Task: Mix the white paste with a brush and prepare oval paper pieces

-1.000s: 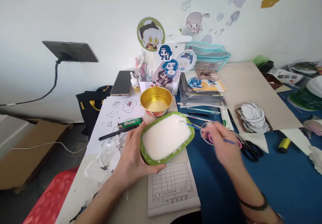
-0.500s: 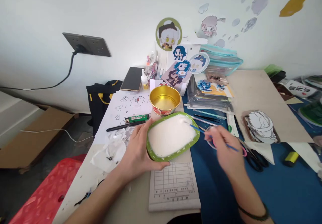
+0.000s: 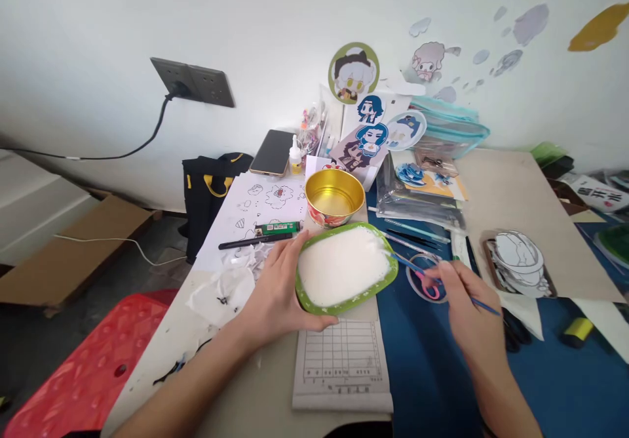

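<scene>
My left hand [image 3: 278, 287] is closed round the left side of a shallow green tin lid [image 3: 361, 298], its thumb along the near edge. White paint [image 3: 339, 264] covers the inside of the lid. My right hand [image 3: 469, 307] pinches a thin blue paintbrush [image 3: 410, 263], whose tip rests at the right end of the white surface, close to the rim. Just behind the lid stands an open gold-lined tin [image 3: 335, 197]. Beneath the lid lies a ruled notepad [image 3: 341, 366], partly hidden by it.
Pink scissors [image 3: 430, 287] and a roll of clear tape lie by my right hand. Crumpled paper [image 3: 228, 287], a black pen [image 3: 240, 241] and a green-labelled stick [image 3: 278, 228] are at left. A tray of paper cutouts [image 3: 518, 261] sits at right. A phone [image 3: 272, 152] lies behind.
The brush tip has moved right across the white surface to the lid's right end, my right hand shifting with it. My left hand keeps its hold; the camera view has shifted slightly.
</scene>
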`<state>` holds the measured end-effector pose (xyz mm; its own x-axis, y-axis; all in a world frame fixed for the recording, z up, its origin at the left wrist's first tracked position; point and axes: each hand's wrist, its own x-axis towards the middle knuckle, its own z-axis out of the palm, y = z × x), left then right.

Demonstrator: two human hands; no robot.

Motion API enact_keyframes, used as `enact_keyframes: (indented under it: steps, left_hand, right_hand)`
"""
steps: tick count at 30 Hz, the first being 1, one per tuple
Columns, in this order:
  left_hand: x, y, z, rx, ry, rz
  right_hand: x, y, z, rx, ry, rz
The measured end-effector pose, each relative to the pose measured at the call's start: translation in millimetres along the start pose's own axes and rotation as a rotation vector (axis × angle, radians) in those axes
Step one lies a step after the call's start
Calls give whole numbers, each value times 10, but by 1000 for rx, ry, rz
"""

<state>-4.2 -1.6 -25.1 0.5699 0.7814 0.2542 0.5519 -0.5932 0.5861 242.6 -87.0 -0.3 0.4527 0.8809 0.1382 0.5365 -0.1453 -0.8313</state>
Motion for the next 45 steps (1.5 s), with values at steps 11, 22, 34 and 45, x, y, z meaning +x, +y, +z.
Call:
enact_keyframes:
  steps: [11,22,34,45]
  left_hand:
    - [-3,-10,11,-25,7,-9]
    - [34,-38,-29,-108,-35,26]
    - [22,-62,-64,-199,-74,19]
    - [51,-28,-68,-184,-104,-17]
  right_hand:
    - [-6,-38,-52,37,-215,-102]
    - [58,-143,-18,46,-562,-79]
    - [549,-506,-25,32,-666,-313]
    - [468,-321,95,199,-607,-276]
